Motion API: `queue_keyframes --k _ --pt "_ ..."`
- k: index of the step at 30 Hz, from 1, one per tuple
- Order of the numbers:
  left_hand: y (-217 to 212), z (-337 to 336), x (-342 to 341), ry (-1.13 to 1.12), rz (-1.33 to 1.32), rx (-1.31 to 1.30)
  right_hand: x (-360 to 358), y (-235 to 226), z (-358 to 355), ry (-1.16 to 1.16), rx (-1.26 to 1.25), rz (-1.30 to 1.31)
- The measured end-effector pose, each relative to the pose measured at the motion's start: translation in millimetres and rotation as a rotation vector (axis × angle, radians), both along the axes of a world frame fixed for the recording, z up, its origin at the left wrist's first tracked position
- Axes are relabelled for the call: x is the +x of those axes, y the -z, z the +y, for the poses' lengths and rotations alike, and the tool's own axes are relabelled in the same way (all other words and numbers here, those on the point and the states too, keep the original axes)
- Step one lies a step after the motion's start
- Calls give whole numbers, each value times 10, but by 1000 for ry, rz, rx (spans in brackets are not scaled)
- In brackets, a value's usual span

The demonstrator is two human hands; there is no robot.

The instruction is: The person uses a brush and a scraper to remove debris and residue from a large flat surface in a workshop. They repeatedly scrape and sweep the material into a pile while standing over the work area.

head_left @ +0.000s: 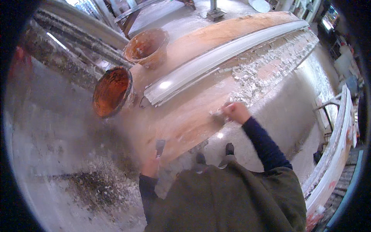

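My left hand [150, 167] is closed around a putty knife [160, 146], its flat grey blade pointing up beside the near left end of the long wooden table [181, 120]. Over the table's near edge, my right hand [237, 111] grips a greyish tool that is smeared by motion; its kind does not show clearly. Just beyond that hand, broken white plaster scraps [251, 85] lie spread along the tabletop. A long white plaster moulding [216, 58] with ridged lines runs lengthwise down the table, apart from both hands.
Two stained buckets stand at the left end: an orange-brown bucket [154, 52] and a dark-rimmed bucket [112, 92] tilted toward me. Another long white-coated piece [332, 154] stands at the right. Dark debris [100, 189] marks the floor at lower left.
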State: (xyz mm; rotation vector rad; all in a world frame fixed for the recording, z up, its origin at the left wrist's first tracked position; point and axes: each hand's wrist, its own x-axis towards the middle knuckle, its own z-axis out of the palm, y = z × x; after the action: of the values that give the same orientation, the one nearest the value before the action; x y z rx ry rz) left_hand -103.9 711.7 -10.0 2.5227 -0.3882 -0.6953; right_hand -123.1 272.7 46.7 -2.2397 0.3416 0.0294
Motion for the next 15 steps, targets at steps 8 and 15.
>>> queue_keyframes --k 8,15 --pt "-204 -484 -528 -308 -32 -272 -118 278 508 -214 96 -487" --pt "-357 -502 -774 -490 82 -190 102 509 183 -270 304 -165"
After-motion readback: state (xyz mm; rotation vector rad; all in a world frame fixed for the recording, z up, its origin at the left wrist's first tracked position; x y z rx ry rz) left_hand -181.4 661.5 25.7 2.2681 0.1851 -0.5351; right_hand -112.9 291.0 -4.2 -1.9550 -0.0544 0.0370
